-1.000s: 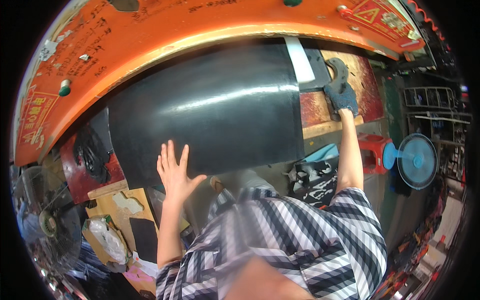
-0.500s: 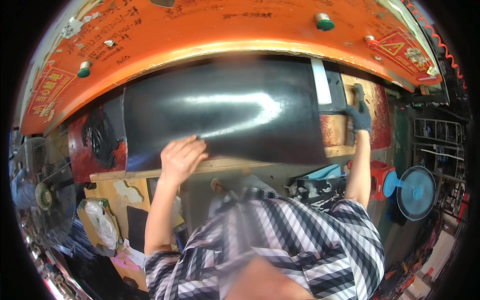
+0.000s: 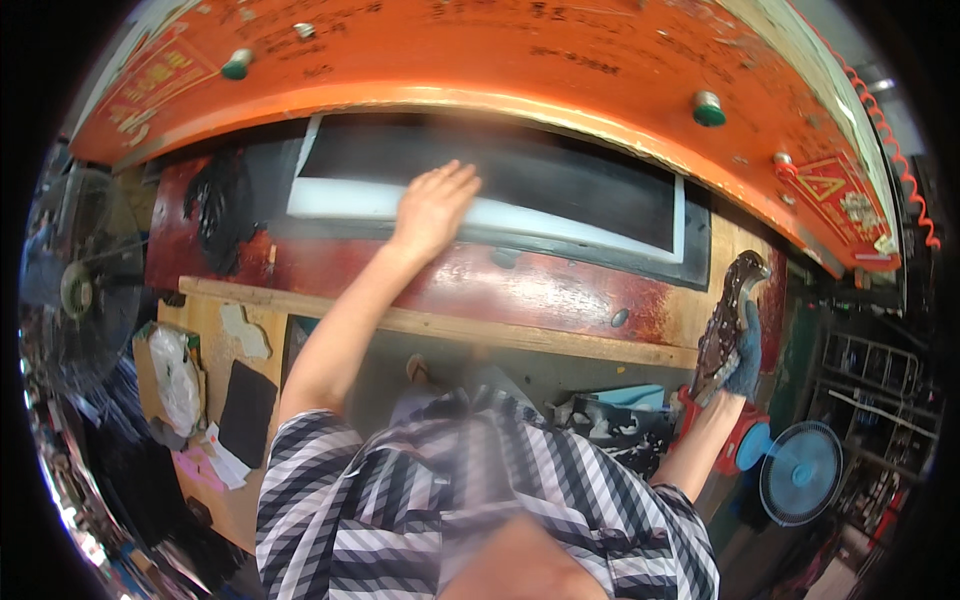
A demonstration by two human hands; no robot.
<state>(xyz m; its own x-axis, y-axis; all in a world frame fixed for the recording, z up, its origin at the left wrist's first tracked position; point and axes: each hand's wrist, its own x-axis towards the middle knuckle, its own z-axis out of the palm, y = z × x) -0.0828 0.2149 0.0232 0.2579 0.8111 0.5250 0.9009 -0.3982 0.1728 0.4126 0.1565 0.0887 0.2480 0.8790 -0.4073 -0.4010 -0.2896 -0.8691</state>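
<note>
Black sheet (image 3: 560, 175) is laid flat on a white slab (image 3: 345, 198), with a strip of the slab left bare along the near side and at both ends. Closest to the camera, a striped shirt (image 3: 400, 520) is seen, from whose sleeves both forearms are stretched forward. At the lower left, a dark cut piece (image 3: 248, 412), papers (image 3: 228, 468) and a box stuffed with a clear plastic bag (image 3: 178, 380) are borne by a wooden side table (image 3: 240, 512). At the lower right, a blue fan (image 3: 800, 472) is placed just beside a red stool (image 3: 742, 432). Over the right end of the bench, a dark curved object (image 3: 722, 335), speckled with pale spots, is gripped by the gloved right hand (image 3: 745, 370), its fingers wrapped around it. Farther in, the worn red bench top (image 3: 560, 290) is bordered by a wooden plank (image 3: 480, 325), and a black plastic bundle (image 3: 215, 215) is left on its left part. The bare left hand (image 3: 436, 208) is held palm down over the slab's near strip, its fingers close together and reaching over the sheet; whether anything is pinched beneath them cannot be told. Beyond, the sheet's far side is overhung by an orange machine (image 3: 450, 60), on which green knobs (image 3: 709, 110) are mounted
</note>
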